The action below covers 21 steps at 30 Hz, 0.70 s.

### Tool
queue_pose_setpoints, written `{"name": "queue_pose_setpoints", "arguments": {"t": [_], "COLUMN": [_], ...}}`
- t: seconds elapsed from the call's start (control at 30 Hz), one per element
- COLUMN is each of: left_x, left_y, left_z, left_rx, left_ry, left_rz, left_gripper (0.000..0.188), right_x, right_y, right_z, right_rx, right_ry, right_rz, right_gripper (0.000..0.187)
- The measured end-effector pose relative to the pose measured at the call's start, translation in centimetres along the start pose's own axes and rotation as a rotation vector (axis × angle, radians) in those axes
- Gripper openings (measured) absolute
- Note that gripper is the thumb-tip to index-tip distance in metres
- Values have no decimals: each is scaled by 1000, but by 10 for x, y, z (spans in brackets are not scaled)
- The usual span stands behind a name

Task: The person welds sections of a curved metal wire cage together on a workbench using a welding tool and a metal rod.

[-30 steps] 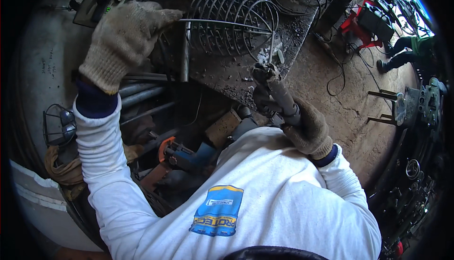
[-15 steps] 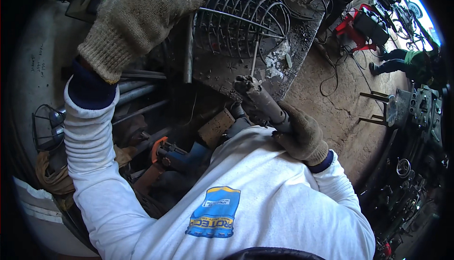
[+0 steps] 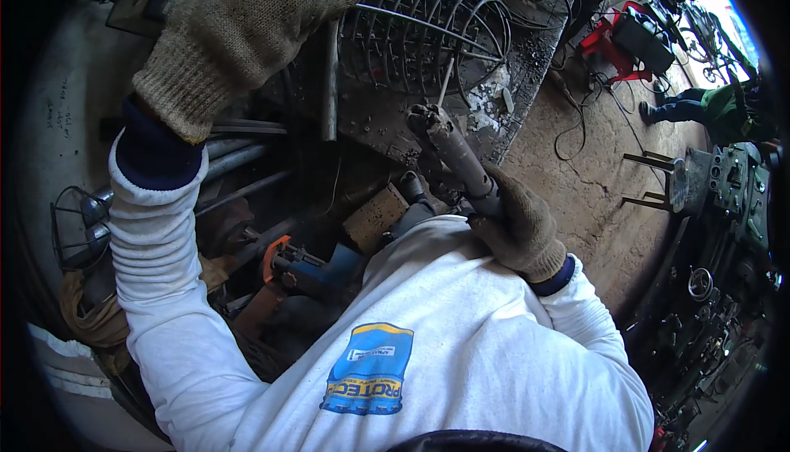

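My left hand (image 3: 247, 32), in a knitted tan glove, is closed at the upper left. Its fingertips meet the end of a thin straight metal rod (image 3: 428, 31) that runs right across a rounded cage of bent bars (image 3: 411, 8). In my gloved right hand (image 3: 525, 226) is a worn welding electrode holder (image 3: 457, 156), gripped close to my body. A thin pale welding electrode (image 3: 446, 82) sticks up from its jaws toward the lower edge of the cage. Whether the electrode touches the bars I cannot tell.
The cage rests on a dark, littered metal table (image 3: 527, 90). A grey pipe (image 3: 331, 90) stands by its left side. An orange and blue tool (image 3: 288, 259) lies below. To the right are a red chair (image 3: 613, 49), cables, machinery (image 3: 732, 180) and another person (image 3: 716, 111).
My right hand and the electrode holder have moved slightly up. My left hand stays closed at the rod's end. The rod and cage appear shifted a little to the right.
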<state>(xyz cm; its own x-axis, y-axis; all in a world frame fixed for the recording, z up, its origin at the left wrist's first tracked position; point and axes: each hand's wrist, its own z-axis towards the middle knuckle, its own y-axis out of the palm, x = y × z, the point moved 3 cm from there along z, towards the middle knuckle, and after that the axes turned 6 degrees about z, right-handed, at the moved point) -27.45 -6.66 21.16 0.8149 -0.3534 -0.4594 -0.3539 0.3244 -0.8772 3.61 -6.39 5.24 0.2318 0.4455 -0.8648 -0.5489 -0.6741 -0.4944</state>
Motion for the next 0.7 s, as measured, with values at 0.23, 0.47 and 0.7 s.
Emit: {"name": "queue_pose_setpoints", "arguments": {"t": [0.23,0.47,0.7], "left_x": [0,1,2], "left_y": [8,5,8], "left_z": [13,7,7], "left_rx": [-17,-41,-43], "left_ry": [-9,-15,2], "left_rz": [-131,-27,-23], "left_gripper": [28,30,31], "right_x": [5,-2,-3], "right_y": [7,8,9], "right_z": [3,4,4], "right_rx": [67,69,52], "right_ry": [71,23,61], "right_rz": [25,-30,-9], "right_gripper": [69,71,70]}}
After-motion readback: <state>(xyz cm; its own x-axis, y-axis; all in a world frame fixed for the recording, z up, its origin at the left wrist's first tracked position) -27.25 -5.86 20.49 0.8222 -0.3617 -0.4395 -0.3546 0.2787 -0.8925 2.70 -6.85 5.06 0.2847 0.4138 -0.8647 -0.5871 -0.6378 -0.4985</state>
